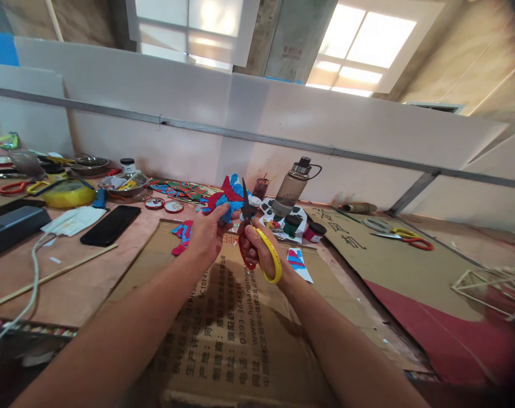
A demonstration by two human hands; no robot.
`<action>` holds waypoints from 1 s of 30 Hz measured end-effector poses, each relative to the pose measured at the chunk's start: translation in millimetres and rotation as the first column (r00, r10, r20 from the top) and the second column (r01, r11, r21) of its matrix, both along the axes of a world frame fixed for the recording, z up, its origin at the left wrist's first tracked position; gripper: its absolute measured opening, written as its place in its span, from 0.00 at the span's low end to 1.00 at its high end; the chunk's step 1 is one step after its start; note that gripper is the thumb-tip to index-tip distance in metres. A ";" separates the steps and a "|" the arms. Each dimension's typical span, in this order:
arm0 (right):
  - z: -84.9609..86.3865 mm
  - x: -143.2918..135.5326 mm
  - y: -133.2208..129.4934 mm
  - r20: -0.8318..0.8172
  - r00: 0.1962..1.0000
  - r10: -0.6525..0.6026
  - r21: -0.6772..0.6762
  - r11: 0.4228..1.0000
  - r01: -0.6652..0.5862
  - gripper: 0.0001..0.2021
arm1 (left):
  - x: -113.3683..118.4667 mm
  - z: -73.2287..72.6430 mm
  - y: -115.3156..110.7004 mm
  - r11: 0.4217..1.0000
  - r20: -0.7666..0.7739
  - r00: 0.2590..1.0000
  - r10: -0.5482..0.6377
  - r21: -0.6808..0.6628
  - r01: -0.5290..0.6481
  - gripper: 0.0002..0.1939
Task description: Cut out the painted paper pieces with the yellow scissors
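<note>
My left hand pinches a piece of paper painted red and blue, raised over a flattened cardboard sheet. In my right hand is a pair of scissors with one yellow and one red handle. The dark blades point up and lie beside the paper's right edge; whether they touch it I cannot tell. A red-and-blue cutout rests left of my left hand. To the right of my right hand lies a white scrap with red and blue paint.
A water bottle and paint jars stand behind my hands. At left are a phone, a thin wooden stick and a white cable. Other scissors lie on brown board at right, near a stick frame.
</note>
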State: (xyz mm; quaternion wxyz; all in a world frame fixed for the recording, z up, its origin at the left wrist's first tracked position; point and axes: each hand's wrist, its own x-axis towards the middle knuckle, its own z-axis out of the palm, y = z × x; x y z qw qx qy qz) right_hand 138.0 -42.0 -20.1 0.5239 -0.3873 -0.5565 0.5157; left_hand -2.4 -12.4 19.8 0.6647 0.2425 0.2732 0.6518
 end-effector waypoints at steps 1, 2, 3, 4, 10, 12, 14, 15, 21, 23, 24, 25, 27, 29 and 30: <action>-1.2 0.9 0.6 0.001 1.000 -0.001 0.003 1.000 0.001 0.26 | -0.1 0.7 -0.1 1.000 0.000 1.000 0.006 -0.001 -0.006 0.10; -2.2 1.6 1.0 0.002 1.000 0.000 0.003 1.000 0.000 0.26 | -0.3 1.2 0.0 1.000 0.001 1.000 0.013 0.000 -0.013 0.11; -2.8 2.0 1.3 0.003 1.000 0.001 0.004 1.000 -0.001 0.25 | -0.4 1.4 0.1 1.000 0.001 1.000 0.017 0.001 -0.017 0.12; -3.1 2.3 1.4 0.005 1.000 0.004 0.004 1.000 -0.004 0.25 | -0.5 1.5 0.3 1.000 0.000 1.000 0.021 0.003 -0.021 0.13; -1.6 2.6 0.2 0.014 1.000 0.017 0.001 1.000 -0.017 0.24 | -1.2 3.3 0.3 0.999 0.010 1.000 0.024 0.024 -0.025 0.16; -1.0 2.5 -0.3 0.020 1.000 0.021 -0.003 1.000 -0.021 0.24 | -1.3 4.7 0.0 0.999 0.012 0.999 0.032 0.021 -0.032 0.17; -0.5 2.3 -0.5 0.025 0.999 0.021 -0.005 1.000 -0.021 0.23 | -1.5 5.9 0.1 0.999 0.017 0.999 0.045 0.008 -0.045 0.18; -0.2 2.1 -0.4 0.028 0.999 0.022 -0.006 1.000 -0.022 0.23 | -1.6 6.2 0.3 0.999 0.023 0.998 0.051 -0.002 -0.051 0.17; 1.2 1.6 -0.2 0.037 0.999 0.011 -0.016 1.000 -0.010 0.23 | -2.8 4.3 2.9 0.998 0.016 0.998 0.053 -0.017 -0.053 0.17; 0.8 1.7 -0.9 0.038 0.999 0.006 -0.019 1.000 -0.005 0.23 | -3.1 3.3 3.8 0.998 0.012 0.998 0.058 -0.014 -0.058 0.18; 0.5 1.7 -1.3 0.039 0.999 0.006 -0.019 1.000 -0.005 0.23 | -3.3 3.0 4.1 0.998 0.012 0.998 0.061 -0.012 -0.061 0.18; 0.0 1.7 -1.6 0.040 0.999 0.006 -0.019 1.000 -0.005 0.23 | -3.5 2.9 4.3 0.998 0.013 0.998 0.063 -0.009 -0.063 0.18; -0.9 1.8 -1.8 0.045 0.999 0.006 -0.018 1.000 -0.005 0.23 | -4.1 3.4 4.4 0.998 0.015 0.998 0.064 -0.006 -0.064 0.18; -1.7 2.1 -1.1 0.052 0.999 0.006 -0.016 1.000 -0.005 0.23 | -4.8 4.3 4.3 0.998 0.019 0.998 0.066 -0.009 -0.065 0.17; -2.0 2.4 -0.7 0.056 0.998 0.006 -0.015 1.000 -0.005 0.23 | -5.1 4.9 4.2 0.998 0.020 0.998 0.066 -0.011 -0.066 0.17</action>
